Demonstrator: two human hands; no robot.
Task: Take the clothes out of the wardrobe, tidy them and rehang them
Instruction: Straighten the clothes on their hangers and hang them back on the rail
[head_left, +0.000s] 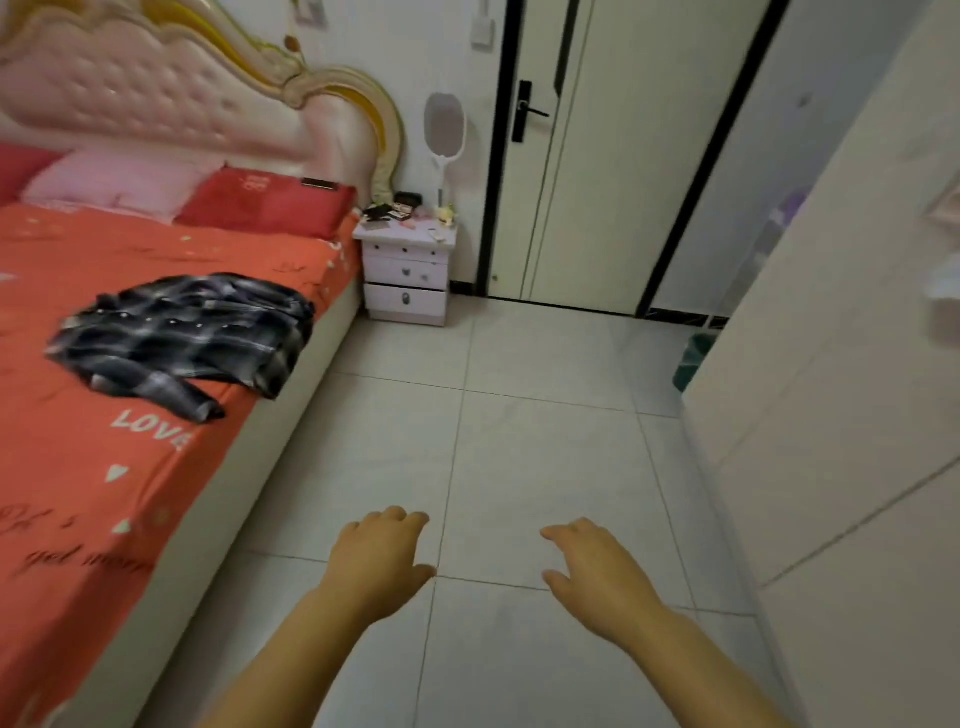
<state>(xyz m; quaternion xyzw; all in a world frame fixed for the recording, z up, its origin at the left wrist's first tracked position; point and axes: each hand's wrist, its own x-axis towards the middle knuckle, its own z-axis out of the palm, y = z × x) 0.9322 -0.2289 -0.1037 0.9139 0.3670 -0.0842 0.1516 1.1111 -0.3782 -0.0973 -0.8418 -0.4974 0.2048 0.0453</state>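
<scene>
A dark plaid shirt (187, 338) lies crumpled on the red bed (78, 467) near its right edge, one sleeve trailing toward me. The white wardrobe (841, 415) rises along the right side with its doors closed. My left hand (379, 556) and my right hand (592, 571) hang over the tiled floor in front of me, fingers loosely curled, holding nothing. Both hands are well away from the shirt and from the wardrobe.
A white nightstand (408, 275) cluttered with small items stands beside the headboard. A closed door (597, 156) with a black handle faces me at the back. A green bin (693, 358) sits by the wardrobe's far corner. Pale floor tiles (519, 441) run between bed and wardrobe.
</scene>
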